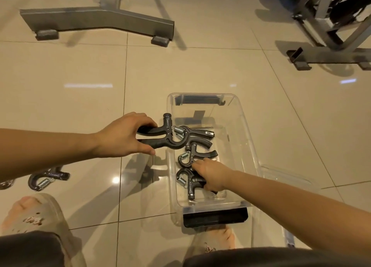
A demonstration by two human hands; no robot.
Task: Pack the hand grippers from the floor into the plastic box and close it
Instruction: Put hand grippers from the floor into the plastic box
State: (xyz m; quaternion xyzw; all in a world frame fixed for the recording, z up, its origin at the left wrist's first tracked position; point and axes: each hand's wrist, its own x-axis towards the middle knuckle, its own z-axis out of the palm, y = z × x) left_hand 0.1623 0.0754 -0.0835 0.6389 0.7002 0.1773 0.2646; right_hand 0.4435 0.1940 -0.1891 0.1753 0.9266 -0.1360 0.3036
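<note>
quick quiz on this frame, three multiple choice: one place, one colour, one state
1. Where is the loose gripper relative to the box?
A. inside it
B. on the floor to its left
C. on top of it

2. What colour are the box's latches?
A. black
B. white
C. red

3. What is the left hand doing?
A. lying flat on the floor
B. pressing a lid down
C. holding the held gripper over the box's left rim

Answers:
1 B, it lies on the floor, outside the clear walls.
2 A, both end latches are dark.
3 C, its fingers curl round the handles.
</note>
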